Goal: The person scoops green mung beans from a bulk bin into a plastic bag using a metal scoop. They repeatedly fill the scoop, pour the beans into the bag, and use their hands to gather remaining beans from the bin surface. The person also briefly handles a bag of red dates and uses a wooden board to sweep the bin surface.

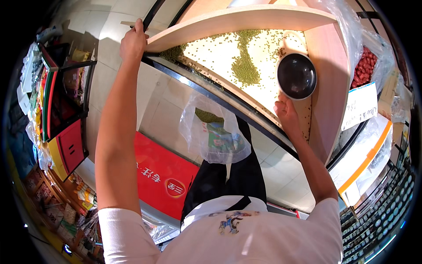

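My right hand (286, 112) grips the near rim of a dark round bowl (296, 76) with a pale edge. The bowl is over the right side of a wooden bin (326, 66). Mung beans (245, 66) lie on the bin's pale floor in a central strip, with others scattered and a heap in the left corner. My left hand (133, 43) is closed around the bin's left corner, by the black metal frame; what exactly its fingers hold is partly hidden. Below the front rail, a clear plastic bag (214, 132) contains more green beans and a printed green package.
Red peanuts (364, 67) in plastic lie right of the bin, behind a handwritten card (359, 105). A black metal rail (204, 92) edges the bin's front. A red freezer chest (161, 175) stands at lower left. Goods fill a rack (66, 109) on the left.
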`<state>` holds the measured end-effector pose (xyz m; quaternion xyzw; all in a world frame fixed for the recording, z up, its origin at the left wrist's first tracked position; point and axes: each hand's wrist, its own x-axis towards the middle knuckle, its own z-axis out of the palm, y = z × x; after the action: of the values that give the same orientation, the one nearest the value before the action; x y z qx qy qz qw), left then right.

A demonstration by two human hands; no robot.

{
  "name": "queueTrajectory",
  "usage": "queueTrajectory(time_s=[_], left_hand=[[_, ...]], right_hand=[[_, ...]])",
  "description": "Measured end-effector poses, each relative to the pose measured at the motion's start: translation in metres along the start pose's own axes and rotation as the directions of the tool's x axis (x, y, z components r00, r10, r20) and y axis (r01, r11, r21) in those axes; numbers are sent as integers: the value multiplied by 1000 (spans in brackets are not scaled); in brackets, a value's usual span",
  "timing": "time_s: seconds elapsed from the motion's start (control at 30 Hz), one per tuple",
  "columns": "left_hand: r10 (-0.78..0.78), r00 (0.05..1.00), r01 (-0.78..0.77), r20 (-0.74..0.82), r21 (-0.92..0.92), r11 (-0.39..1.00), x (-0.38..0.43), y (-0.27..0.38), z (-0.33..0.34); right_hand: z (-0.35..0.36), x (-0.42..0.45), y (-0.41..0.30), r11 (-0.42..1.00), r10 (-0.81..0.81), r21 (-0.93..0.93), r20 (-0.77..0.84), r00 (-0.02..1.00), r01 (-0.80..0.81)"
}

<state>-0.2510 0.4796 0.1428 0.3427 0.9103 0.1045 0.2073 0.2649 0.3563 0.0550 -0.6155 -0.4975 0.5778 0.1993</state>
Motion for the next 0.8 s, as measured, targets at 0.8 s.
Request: queueTrajectory(time_s=[0.8], left_hand=[[-49, 997, 50, -66, 15, 999, -18, 20, -3]], right_hand=[[276, 179, -166, 165, -612, -305, 714, 340, 938]])
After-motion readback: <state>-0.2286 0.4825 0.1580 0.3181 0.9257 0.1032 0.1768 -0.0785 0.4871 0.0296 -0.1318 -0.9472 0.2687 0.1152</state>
